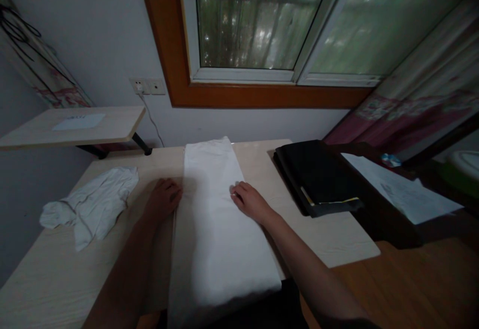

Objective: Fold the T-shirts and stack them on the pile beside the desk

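A long white cloth (217, 219), folded into a strip, lies lengthwise on the pale wooden table (310, 239). Its near end hangs past the table's front edge toward my body. At its left edge is my left hand (164, 199), fingers bent and closed at the fabric; shadow hides part of the grip. My right hand (250, 201) is at the opposite edge, thumb and fingertips pinched on the cloth. The cloth is mostly smooth, with slight unevenness at its far end.
A crumpled white cloth (99, 201) lies on the left, below a raised wooden shelf (112, 119). Black folders (318, 174) are stacked on the right, beside paper sheets (400, 189) on a dark surface. The wall with a socket (147, 87) and window (258, 24) stands behind.
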Available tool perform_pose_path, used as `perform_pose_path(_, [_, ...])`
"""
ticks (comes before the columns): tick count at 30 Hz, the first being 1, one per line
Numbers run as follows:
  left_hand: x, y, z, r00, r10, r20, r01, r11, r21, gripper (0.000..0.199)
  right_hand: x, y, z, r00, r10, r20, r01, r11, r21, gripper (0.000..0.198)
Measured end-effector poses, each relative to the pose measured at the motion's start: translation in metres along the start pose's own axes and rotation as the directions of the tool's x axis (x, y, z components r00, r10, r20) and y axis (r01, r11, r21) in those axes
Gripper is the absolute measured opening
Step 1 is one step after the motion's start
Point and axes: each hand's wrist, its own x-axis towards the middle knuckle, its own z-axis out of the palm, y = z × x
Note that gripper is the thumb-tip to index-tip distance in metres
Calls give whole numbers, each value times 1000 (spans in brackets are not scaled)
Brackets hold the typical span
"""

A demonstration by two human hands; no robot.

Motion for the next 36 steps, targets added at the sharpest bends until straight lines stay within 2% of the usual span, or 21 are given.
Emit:
perform_pose_path(11, [6, 15, 1, 999, 36, -6, -36, 997, 67, 27, -10, -8, 8, 999, -9, 31, 11, 997, -78, 18])
perform_pose_path(18, [6, 24, 6, 995, 99, 17, -97, 994, -56, 23, -11, -11, 7, 999, 14, 42, -10, 994, -105, 18])
perform_pose_path(25, [5, 15, 6, 998, -33, -46, 36, 998, 53, 25, -13, -10, 8, 999, 34, 24, -31, 995, -91, 15])
perform_pose_path(31, [1, 3, 8, 990, -53, -130, 71, 988, 138, 27, -14, -6, 10, 1000, 24, -14, -24, 1000, 3, 14])
perform_pose_path(36, [1, -5, 13, 986, -53, -155, 71, 991, 113, 34, -14, 0, 14, 990, -46, -134, 60, 993, 98, 16])
